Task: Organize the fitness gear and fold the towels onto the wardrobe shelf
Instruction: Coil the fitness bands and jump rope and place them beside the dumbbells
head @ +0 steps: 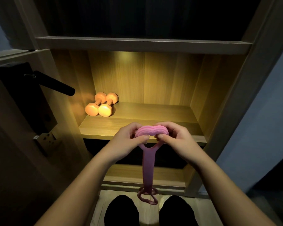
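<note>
Pink resistance band (148,165) hangs in front of the wardrobe, held up by its ribbed top handle just before the front edge of the lit shelf (153,115). Its flat strap drops straight down past the shelf below, and its lower loops dangle near the floor, between the person's dark-clad legs (121,211).

The left hand (129,141) pinches the left end of the handle, thumb on the near side and fingers curled behind it. The right hand (178,141) does the same at the right end, so both hands grasp the band and the thumbs nearly meet under the handle.

Two orange dumbbells (101,104) lie side by side, touching, in the back left corner of the lit shelf, well apart from the hands. Nothing lies between the hands and the bare wood of the shelf.

A thick shelf board (142,44) caps the compartment, with a dark space above it. A lower shelf (167,175) shows behind the strap. At the left an open door edge carries a black lever handle (55,84) and a metal latch plate (47,141). The floor (152,212) is pale wood planks, and a bluish wall (260,128) stands at the right. The room is dim except for the warm light inside the compartment.
</note>
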`<state>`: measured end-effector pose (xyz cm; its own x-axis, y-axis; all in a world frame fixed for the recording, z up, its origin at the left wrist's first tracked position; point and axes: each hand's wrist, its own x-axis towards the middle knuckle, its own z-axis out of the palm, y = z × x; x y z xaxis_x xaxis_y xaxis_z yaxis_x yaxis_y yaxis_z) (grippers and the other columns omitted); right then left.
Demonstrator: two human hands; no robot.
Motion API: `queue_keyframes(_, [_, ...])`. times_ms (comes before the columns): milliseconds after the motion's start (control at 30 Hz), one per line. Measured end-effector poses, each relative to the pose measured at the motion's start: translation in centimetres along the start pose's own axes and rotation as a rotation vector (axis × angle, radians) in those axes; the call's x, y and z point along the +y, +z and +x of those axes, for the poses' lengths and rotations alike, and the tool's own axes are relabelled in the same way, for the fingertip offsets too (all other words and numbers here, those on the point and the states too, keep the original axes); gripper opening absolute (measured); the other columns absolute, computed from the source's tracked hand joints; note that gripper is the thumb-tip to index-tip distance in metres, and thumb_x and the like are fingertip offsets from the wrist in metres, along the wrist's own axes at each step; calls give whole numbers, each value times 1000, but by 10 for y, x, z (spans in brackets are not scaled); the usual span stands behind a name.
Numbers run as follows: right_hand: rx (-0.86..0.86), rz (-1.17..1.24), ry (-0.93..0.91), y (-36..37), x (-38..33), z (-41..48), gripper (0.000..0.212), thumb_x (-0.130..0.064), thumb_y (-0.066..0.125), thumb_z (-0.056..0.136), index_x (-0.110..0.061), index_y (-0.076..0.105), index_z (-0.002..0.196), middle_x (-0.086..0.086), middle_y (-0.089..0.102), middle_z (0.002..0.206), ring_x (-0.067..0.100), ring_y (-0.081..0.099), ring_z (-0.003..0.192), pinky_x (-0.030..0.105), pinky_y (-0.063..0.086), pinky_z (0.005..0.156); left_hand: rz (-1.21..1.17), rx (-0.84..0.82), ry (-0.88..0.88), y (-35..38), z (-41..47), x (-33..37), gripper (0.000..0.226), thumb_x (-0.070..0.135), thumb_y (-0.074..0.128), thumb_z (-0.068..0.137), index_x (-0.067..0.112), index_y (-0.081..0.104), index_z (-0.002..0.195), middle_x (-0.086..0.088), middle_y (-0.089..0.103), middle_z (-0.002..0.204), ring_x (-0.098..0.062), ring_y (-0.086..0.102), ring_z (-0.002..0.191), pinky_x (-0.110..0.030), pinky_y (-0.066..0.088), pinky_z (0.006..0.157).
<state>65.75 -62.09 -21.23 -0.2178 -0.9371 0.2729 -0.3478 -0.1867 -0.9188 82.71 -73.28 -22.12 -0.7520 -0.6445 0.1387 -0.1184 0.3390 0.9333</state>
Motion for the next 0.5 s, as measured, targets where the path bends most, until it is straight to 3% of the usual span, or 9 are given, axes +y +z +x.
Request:
queue_keyframes(100, [-48, 114, 50, -5, -2, 0, 31, 2, 60, 92, -19, 66, 113, 1, 70, 107, 17, 66, 102, 31, 56, 87, -171, -88, -34, -5, -4, 1, 30, 41, 67, 84, 20, 66, 106, 3, 70, 87, -16, 68, 90, -26, 55, 84])
queue_keyframes(267, [-122, 126, 59, -8, -5, 0, 33, -3, 63, 90, -22, 64, 116, -2, 68, 112, 17, 64, 107, 30, 55, 89, -294, -62, -51, -4, -7, 3, 33, 40, 60, 86, 10, 63, 103, 1, 66, 79, -18, 68, 83, -37, 55, 90])
queue_keyframes(400, [-68, 84, 39, -2, -5, 0, 26, -9, 66, 88, -12, 66, 114, 2, 69, 102, 13, 63, 90, 29, 54, 80, -251, -37, -29, 1, -10, 6, 31, 38, 57, 88, 9, 61, 99, 2, 65, 74, -16, 67, 78, -41, 54, 92])
queue_keyframes(500, [-47, 7, 11, 3, -3, 0, 24, -11, 63, 92, -3, 64, 114, 9, 65, 91, 16, 59, 78, 33, 53, 72, -253, 12, -43, 4, -12, 7, 27, 35, 53, 91, 10, 61, 97, 1, 65, 72, -15, 68, 73, -33, 56, 82])
